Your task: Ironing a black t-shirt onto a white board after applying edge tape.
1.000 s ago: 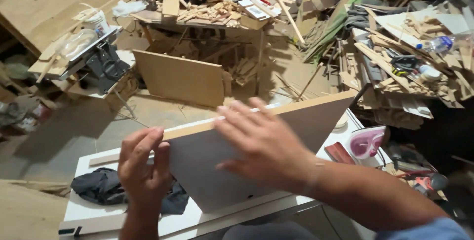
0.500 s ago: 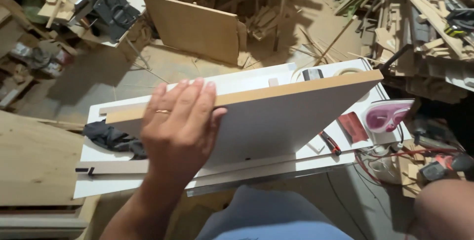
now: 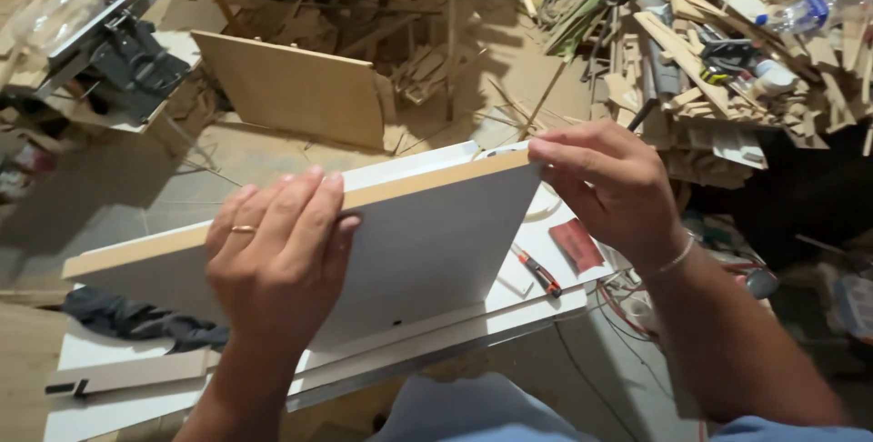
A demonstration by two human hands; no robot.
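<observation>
A white-faced board (image 3: 427, 251) with a bare wooden top edge stands on edge on a white work table (image 3: 100, 406), tilted toward me. My left hand (image 3: 277, 256), with a ring on one finger, lies flat on the board's face with the fingers over its top edge. My right hand (image 3: 609, 187) grips the board's upper right corner, thumb and fingers pinched around the edge.
On the table lie a dark cloth (image 3: 136, 319), a small orange-handled tool (image 3: 538, 271) and a reddish sanding pad (image 3: 575, 244). A plywood panel (image 3: 291, 87) leans on the floor behind. Heaps of wood scraps (image 3: 727, 60) fill the right side, a machine (image 3: 118, 51) the left.
My right hand has come back into view and taken the board's upper right corner. The left hand stays on the board, which sits lower and more to the left in view.
</observation>
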